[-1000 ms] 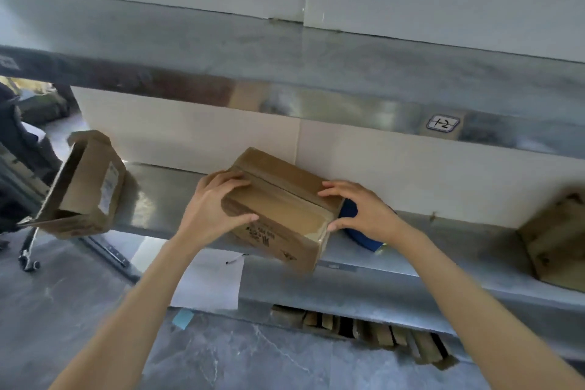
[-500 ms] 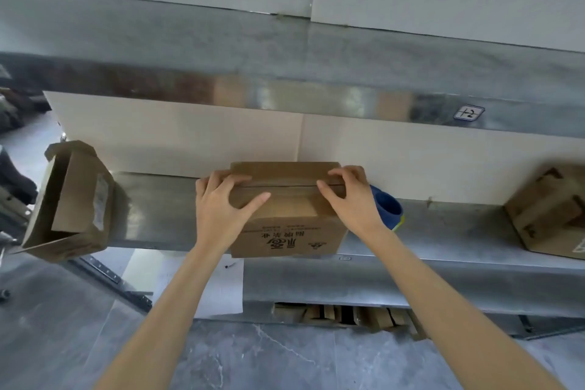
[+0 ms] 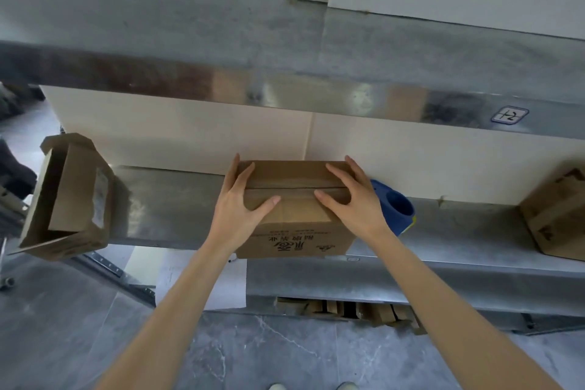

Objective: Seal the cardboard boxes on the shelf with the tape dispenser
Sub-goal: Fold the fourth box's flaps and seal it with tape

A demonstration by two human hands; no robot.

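A closed brown cardboard box (image 3: 294,233) with printed characters on its front stands square on the metal shelf (image 3: 171,203). Both of my hands lie on its top. My left hand (image 3: 240,209) covers the left end, with fingers along the far left corner and the thumb on the flap seam. My right hand (image 3: 351,199) presses on the right end, its thumb also at the seam. A blue tape dispenser (image 3: 395,209) lies on the shelf just right of the box, partly hidden behind my right hand.
An open cardboard box (image 3: 72,199) lies tipped on the shelf's left end. Another brown box (image 3: 557,215) stands at the far right. An upper metal shelf (image 3: 285,41) overhangs. A paper sheet (image 3: 221,282) hangs below, and flattened cardboard (image 3: 348,310) lies under the shelf.
The box was tilted and turned in both hands; now it stands square on the shelf, front facing me. Both hands have shifted onto its top flaps.
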